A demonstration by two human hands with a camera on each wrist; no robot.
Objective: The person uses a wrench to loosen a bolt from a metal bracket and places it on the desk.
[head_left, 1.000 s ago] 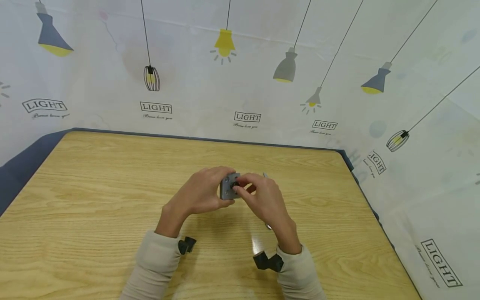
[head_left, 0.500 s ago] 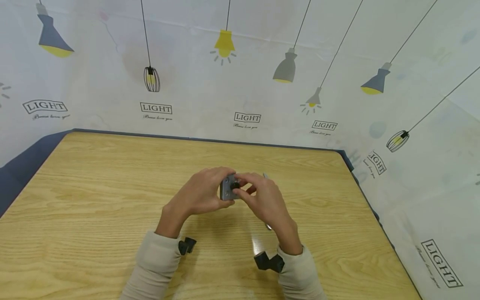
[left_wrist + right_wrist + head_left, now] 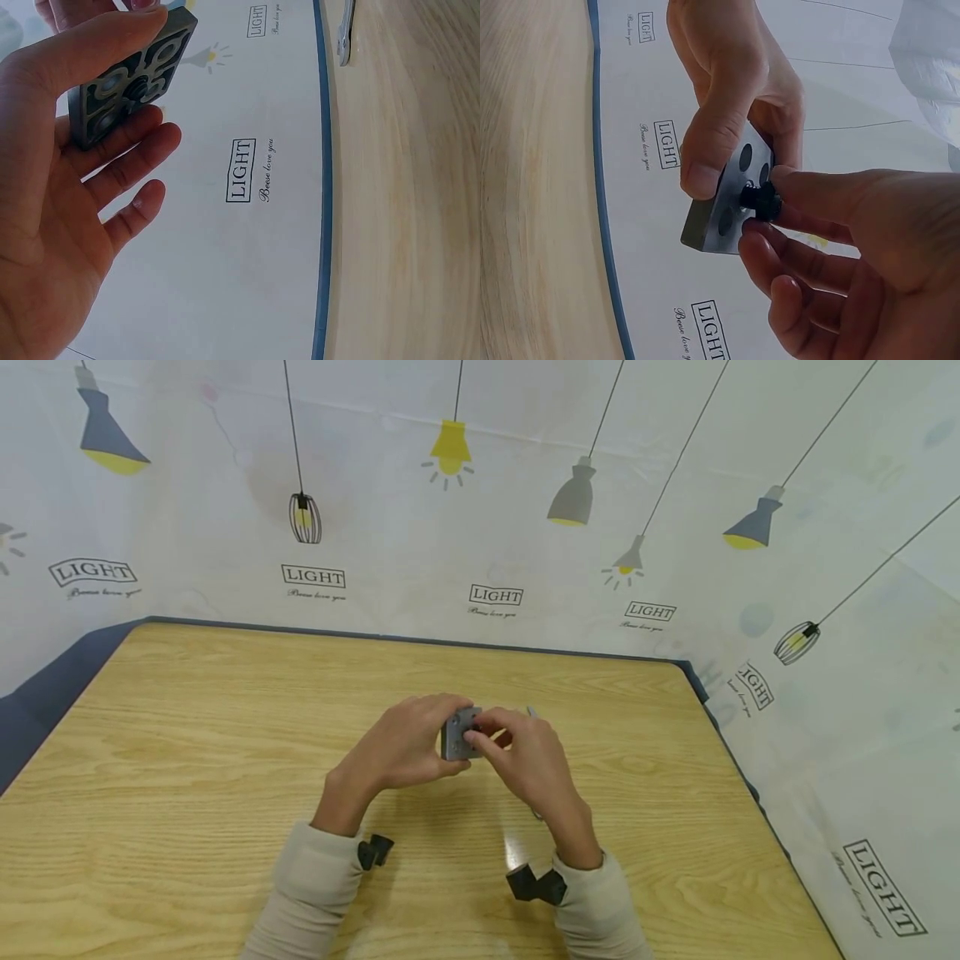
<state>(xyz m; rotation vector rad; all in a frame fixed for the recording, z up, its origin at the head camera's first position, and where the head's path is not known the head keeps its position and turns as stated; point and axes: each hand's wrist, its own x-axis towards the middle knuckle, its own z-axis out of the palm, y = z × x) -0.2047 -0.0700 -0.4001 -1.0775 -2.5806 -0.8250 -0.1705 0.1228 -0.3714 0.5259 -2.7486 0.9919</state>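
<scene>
My left hand (image 3: 401, 743) grips a small square metal plate (image 3: 454, 745) by its edges, thumb on one side and fingers on the other, above the table. The plate has round holes near its corners. In the right wrist view, a black-headed bolt (image 3: 765, 201) stands in its middle, its threaded shank partly showing at the plate face. My right hand (image 3: 531, 760) pinches the bolt's head between thumb and fingers. The left wrist view shows the plate's recessed back (image 3: 135, 88). In the head view, my right fingers cover most of the bolt.
A shiny metal tool (image 3: 345, 34) lies on the wooden table (image 3: 225, 710), mostly hidden behind my right hand in the head view. A white wall cloth (image 3: 390, 543) printed with lamps hangs behind the table. Black camera mounts (image 3: 536, 883) sit at both wrists.
My right fingers have shifted slightly at the bolt, and its black head shows less than half a second ago. My left hand and the plate stay almost in place.
</scene>
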